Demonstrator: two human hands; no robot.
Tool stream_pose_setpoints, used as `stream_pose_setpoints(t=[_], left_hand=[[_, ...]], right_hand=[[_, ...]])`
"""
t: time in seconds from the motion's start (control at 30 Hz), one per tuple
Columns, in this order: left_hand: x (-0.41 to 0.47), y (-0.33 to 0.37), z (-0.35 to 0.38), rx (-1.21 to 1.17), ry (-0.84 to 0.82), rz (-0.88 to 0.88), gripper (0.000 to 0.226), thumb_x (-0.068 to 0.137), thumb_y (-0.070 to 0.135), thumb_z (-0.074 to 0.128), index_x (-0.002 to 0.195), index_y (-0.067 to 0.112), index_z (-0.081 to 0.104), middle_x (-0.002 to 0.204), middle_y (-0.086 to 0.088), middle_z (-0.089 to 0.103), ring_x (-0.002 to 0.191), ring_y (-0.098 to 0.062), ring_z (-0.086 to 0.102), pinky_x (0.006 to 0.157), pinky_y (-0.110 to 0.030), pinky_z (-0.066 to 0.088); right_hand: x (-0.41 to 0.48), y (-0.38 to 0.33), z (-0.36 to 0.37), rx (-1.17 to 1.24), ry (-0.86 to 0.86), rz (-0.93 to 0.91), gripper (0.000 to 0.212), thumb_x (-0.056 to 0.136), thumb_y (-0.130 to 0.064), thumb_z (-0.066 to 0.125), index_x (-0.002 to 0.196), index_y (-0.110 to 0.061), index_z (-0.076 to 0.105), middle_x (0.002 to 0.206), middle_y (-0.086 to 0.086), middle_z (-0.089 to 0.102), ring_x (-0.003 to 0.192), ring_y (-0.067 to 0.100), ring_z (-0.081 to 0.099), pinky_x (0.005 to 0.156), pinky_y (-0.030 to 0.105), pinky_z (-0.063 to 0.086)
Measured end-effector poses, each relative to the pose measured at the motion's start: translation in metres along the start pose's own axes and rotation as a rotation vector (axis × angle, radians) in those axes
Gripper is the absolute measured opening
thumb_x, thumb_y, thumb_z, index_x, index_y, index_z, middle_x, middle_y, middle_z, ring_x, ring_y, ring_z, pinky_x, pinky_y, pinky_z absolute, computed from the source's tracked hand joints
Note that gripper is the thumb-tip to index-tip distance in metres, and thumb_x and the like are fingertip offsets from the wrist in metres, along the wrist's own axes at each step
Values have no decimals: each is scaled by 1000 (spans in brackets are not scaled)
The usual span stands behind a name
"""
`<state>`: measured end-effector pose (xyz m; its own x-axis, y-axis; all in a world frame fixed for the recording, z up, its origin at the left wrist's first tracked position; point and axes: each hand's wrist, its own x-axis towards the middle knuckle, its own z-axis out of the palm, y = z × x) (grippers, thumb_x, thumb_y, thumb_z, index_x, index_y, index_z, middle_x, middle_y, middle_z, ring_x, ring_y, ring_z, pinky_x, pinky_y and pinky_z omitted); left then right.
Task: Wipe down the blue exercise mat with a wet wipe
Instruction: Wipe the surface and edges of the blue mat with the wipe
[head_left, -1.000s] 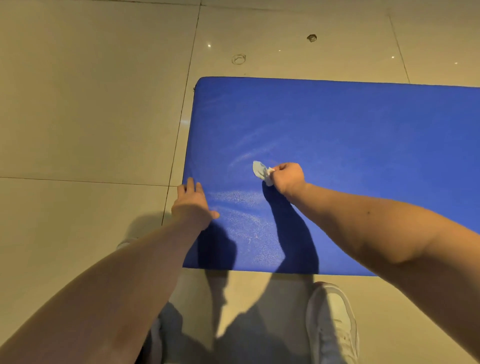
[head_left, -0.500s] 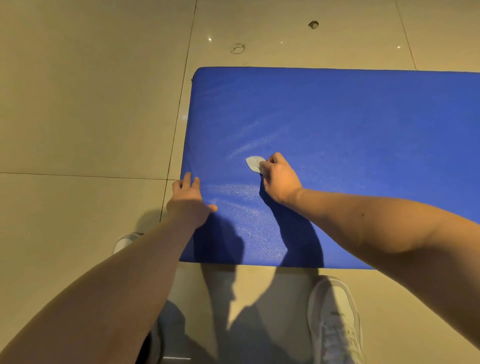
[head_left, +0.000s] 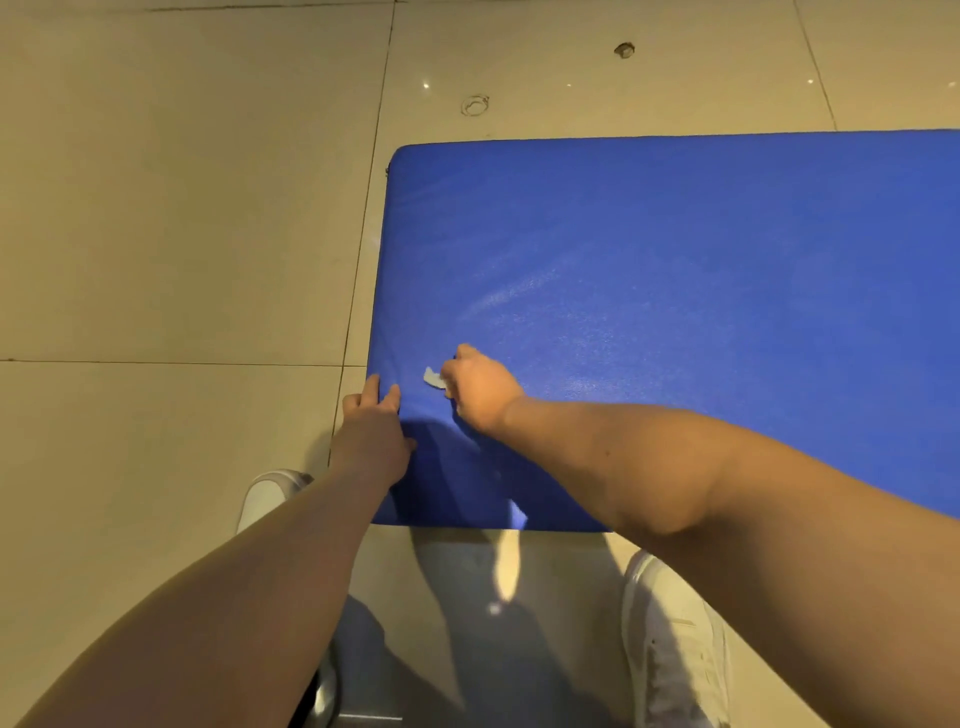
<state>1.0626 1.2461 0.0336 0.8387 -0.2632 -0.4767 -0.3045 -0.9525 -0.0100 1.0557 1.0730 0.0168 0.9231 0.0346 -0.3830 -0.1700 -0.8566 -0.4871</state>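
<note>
The blue exercise mat (head_left: 675, 270) lies flat on the tiled floor and runs off the right edge of the view. My right hand (head_left: 480, 387) grips a small crumpled white wet wipe (head_left: 432, 378) and holds it against the mat near the mat's left edge. Only a bit of the wipe shows past my fingers. My left hand (head_left: 375, 421) rests flat on the mat's left edge with straight fingers, just left of the wipe.
Beige floor tiles (head_left: 182, 234) surround the mat. My two white shoes (head_left: 670, 639) (head_left: 267, 496) stand just in front of the mat's near edge. A small round fitting (head_left: 475, 105) and a dark spot (head_left: 624, 50) mark the floor beyond the mat.
My right hand has drawn the wipe leftward and nearer across the mat, ending close to my left hand. My left hand stays on the mat's left edge.
</note>
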Motion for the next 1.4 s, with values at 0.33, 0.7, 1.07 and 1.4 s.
stream_pose_setpoints(t=[0.33, 0.7, 1.07, 1.4], left_hand=[[-3, 0, 3, -60, 51, 10, 78, 97, 38, 64, 159, 20, 21, 166, -4, 13, 140, -29, 30, 107, -32, 42], [-6, -6, 11, -134, 38, -47, 71, 97, 41, 63, 157, 22, 30, 164, -2, 20, 141, -29, 26, 111, -39, 39], [-25, -3, 25, -119, 46, -23, 76, 97, 54, 56, 157, 21, 24, 166, -5, 13, 147, -30, 19, 117, -40, 31], [-32, -13, 37, -148, 89, 11, 80, 92, 50, 67, 157, 20, 30, 164, -7, 20, 142, -32, 28, 113, -39, 35]], right_hand=[[-25, 111, -44, -21, 267, 354, 26, 89, -8, 60, 115, -11, 59, 114, 10, 49, 98, 34, 57, 72, 36, 42], [-19, -9, 35, 161, 106, -11, 12, 99, -9, 49, 97, -5, 60, 106, 9, 44, 82, 22, 46, 70, 29, 34], [-59, 84, 2, 20, 294, 127, 13, 94, -11, 57, 96, -5, 69, 106, 9, 52, 101, 30, 50, 82, 44, 49], [-62, 5, 47, 67, 228, 10, 18, 99, -11, 52, 100, 0, 66, 111, 14, 52, 101, 26, 53, 86, 28, 42]])
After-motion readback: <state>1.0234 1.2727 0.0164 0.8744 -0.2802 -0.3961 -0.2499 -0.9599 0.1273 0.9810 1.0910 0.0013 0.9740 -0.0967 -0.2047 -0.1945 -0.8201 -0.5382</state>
